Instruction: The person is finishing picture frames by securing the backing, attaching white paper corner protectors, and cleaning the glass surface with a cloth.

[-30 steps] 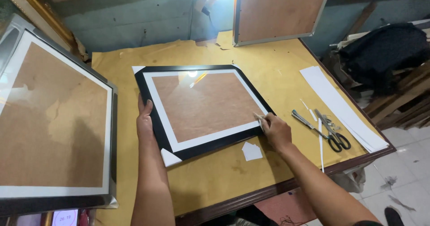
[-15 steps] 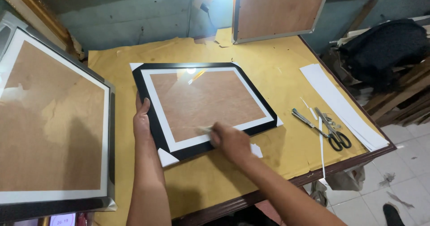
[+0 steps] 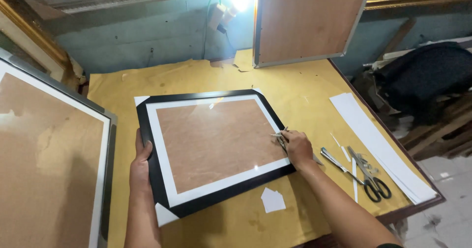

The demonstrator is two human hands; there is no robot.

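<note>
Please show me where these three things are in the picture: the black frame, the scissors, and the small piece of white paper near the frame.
Black frame (image 3: 158,189): head view, on its left black edge.
Scissors (image 3: 369,178): head view, on the blades near the handles.
White paper piece (image 3: 273,200): head view, on its middle.

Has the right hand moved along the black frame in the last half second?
Yes. The right hand went from the black frame's near edge to its right edge, closer to the scissors. The left hand stayed on the left edge.
</note>
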